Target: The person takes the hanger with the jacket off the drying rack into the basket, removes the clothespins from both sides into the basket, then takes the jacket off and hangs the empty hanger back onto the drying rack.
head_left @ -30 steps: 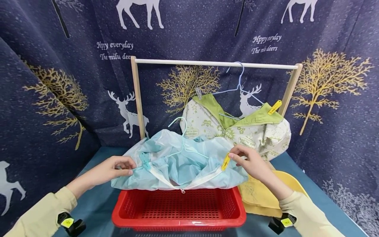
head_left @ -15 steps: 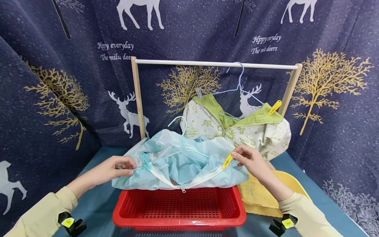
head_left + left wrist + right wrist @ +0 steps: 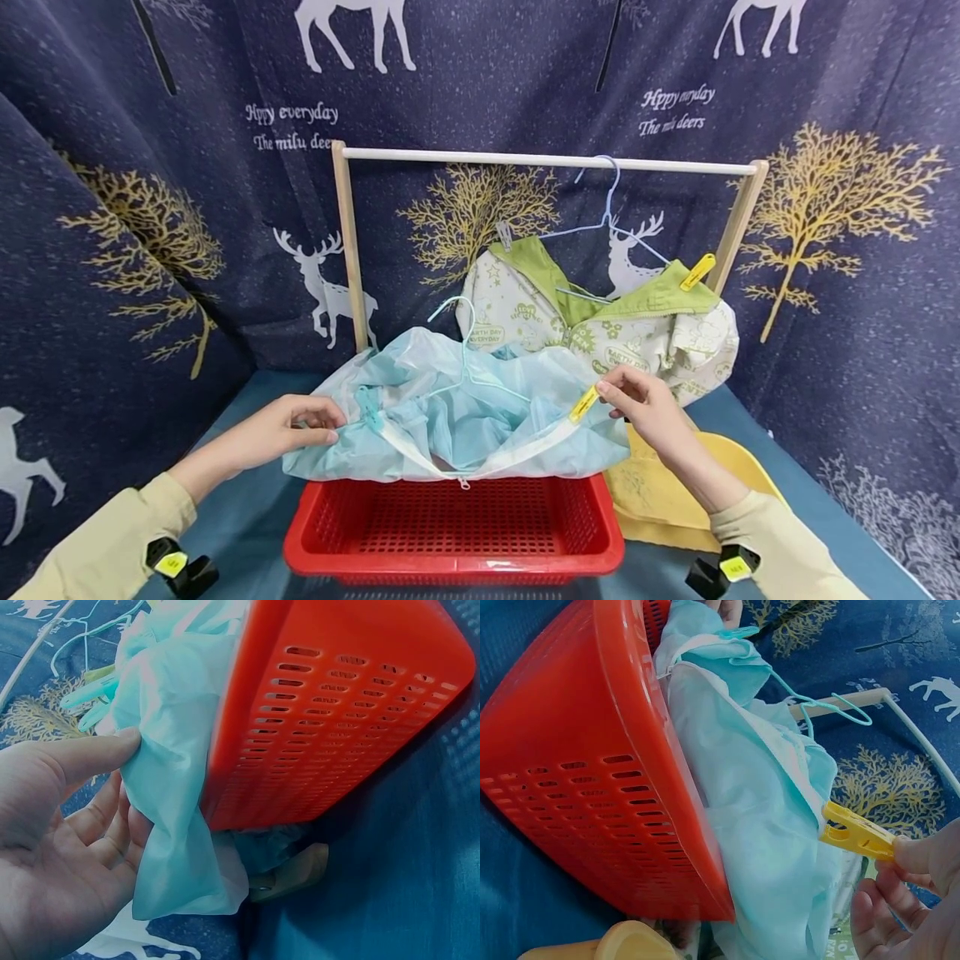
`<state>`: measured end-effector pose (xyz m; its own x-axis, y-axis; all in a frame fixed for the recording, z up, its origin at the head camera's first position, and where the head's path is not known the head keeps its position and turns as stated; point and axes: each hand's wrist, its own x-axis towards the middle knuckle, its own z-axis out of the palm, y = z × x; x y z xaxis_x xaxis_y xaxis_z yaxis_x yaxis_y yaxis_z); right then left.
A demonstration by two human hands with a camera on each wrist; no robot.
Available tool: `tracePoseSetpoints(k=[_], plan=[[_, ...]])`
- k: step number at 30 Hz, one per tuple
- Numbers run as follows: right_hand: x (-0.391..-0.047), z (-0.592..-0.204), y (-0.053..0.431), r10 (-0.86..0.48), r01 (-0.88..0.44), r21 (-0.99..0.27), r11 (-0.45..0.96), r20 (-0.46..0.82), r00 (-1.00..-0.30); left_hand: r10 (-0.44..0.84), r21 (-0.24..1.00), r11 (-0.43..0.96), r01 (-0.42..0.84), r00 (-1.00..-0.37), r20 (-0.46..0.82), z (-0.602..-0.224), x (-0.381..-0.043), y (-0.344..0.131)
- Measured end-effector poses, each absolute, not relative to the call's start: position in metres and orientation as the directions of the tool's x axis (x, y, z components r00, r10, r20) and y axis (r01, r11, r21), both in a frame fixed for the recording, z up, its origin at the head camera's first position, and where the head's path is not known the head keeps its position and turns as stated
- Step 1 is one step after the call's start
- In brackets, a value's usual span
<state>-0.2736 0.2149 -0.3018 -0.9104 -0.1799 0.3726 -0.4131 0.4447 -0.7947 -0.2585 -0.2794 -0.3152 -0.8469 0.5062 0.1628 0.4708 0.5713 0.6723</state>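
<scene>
A light blue jacket [image 3: 322,462] with a white zip edge lies over the back of the red basket, a mint-green hanger [image 3: 466,358] at its neck. My left hand [image 3: 288,429] pinches the jacket's fabric at the left shoulder, beside a teal clothespin [image 3: 367,407] clipped there. In the left wrist view, the thumb presses the cloth [image 3: 176,727] from one side, with curled fingers behind. My right hand [image 3: 648,412] pinches the end of a yellow clothespin [image 3: 855,831] between thumb and fingers. The clothespin's other end sits at the jacket's white edge on the right.
The red basket [image 3: 453,563] stands in front. Behind it, a rack [image 3: 480,157] carries a green-and-white jacket [image 3: 517,292] on a purple hanger [image 3: 607,218], with a grey and a yellow clothespin [image 3: 698,272] at its shoulders. A yellow container [image 3: 738,467] stands at the right.
My right hand has shifted slightly right, and the yellow clothespin has tilted further that way, drawing the jacket's edge along. The left hand has stayed in place.
</scene>
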Motion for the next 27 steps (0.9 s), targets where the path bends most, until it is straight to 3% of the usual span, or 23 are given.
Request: tracePoseSetpoints(k=[19,27], plan=[[-0.272,-0.298,0.244,-0.114,-0.340,-0.841,0.420,0.323,-0.939,0.504,0.670,0.574,0.470,-0.848,0.163,-0.317,-0.262,-0.280],[-0.269,-0.302,0.259,-0.090,-0.366,-0.806,0.465,0.368,-0.925,0.502,0.671,0.577,0.465,-0.851,0.158,-0.316,-0.261,-0.280]])
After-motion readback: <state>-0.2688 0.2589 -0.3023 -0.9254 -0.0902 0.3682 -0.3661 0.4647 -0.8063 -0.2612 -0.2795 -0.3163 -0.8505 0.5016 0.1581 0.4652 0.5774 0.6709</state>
